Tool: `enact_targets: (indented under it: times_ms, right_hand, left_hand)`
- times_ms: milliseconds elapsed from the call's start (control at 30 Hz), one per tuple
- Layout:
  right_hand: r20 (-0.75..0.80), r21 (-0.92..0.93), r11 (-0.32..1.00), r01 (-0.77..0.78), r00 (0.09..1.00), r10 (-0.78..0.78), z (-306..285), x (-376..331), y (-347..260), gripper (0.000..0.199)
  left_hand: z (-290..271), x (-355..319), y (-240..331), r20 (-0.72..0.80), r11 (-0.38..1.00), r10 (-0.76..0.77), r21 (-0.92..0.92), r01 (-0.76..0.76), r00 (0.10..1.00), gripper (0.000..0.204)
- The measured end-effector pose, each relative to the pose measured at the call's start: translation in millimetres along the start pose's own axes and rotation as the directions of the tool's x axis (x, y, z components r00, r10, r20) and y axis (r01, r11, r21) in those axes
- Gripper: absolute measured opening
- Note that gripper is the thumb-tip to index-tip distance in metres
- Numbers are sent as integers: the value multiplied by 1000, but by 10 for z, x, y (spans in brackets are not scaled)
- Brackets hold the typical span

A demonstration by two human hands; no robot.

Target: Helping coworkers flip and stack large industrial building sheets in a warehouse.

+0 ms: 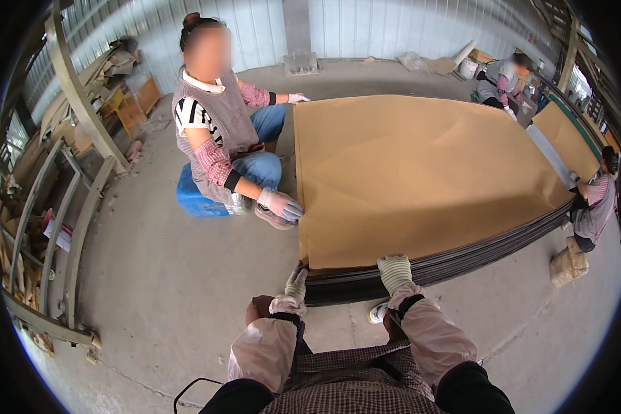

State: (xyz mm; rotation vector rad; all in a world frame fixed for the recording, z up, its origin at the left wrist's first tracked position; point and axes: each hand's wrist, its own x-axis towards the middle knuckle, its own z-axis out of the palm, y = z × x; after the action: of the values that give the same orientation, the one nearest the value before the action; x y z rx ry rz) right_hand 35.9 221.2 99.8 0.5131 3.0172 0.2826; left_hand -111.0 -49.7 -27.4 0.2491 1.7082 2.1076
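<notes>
A large brown cardboard sheet lies on top of a low stack of dark sheets in front of me. My left hand, in a pale work glove, is closed at the sheet's near left corner, its fingertips against the edge. Farther right along the near edge, my right hand wears a striped glove and has its fingers curled at the rim of the sheet; their tips are partly hidden. To the left, a seated co-worker's gloved hand touches the sheet's left edge, the other hand its far left corner.
The co-worker sits on a blue seat. Another person sits at the stack's right end, near a tan block-shaped seat. A third person works at the back right. Metal frames and scrap cardboard stand left.
</notes>
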Motion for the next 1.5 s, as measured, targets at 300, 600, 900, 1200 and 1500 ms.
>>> enact_targets:
  times_ms: [300, 600, 900, 1200, 1500]
  right_hand:
    - [67, -8, 995, 101, 993, -101, -91, 41, -226, 20]
    - [12, 103, 980, 170, 985, -172, -188, -184, -374, 31]
    - [-315, 301, 876, 378, 906, -283, -830, -1378, -263, 36]
    - [-196, 591, 766, 252, 966, -167, -440, -3001, -126, 20]
    - [-25, 568, 812, 132, 989, -143, -381, -2935, -237, 28]
  left_hand:
    - [276, -263, 669, -63, 954, -296, -75, 291, 953, 60]
    - [167, -148, 611, -67, 935, -288, -238, 265, 955, 49]
    - [165, -95, 201, -117, 983, -29, -181, 8, 993, 51]
    - [113, -40, 5, -50, 992, 114, 66, -110, 992, 25]
    - [2, -36, -61, 3, 987, 32, 157, -32, 999, 38]
